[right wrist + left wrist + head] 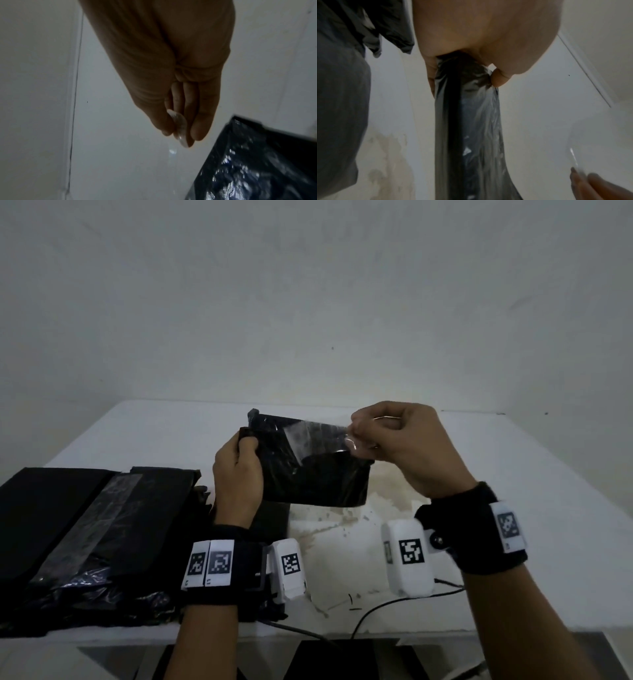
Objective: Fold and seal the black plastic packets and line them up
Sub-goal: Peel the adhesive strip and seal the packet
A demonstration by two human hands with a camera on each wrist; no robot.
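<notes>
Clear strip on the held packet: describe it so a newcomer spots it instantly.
Start at the white table; above its middle, the left hand holds up one black packet. Along its top runs a clear strip, its free end pinched by the right hand. Unlike the strip lying on the flat pile, this one is lifted.

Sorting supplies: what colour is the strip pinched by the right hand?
Clear, see-through strip; head view shows it best.
</notes>
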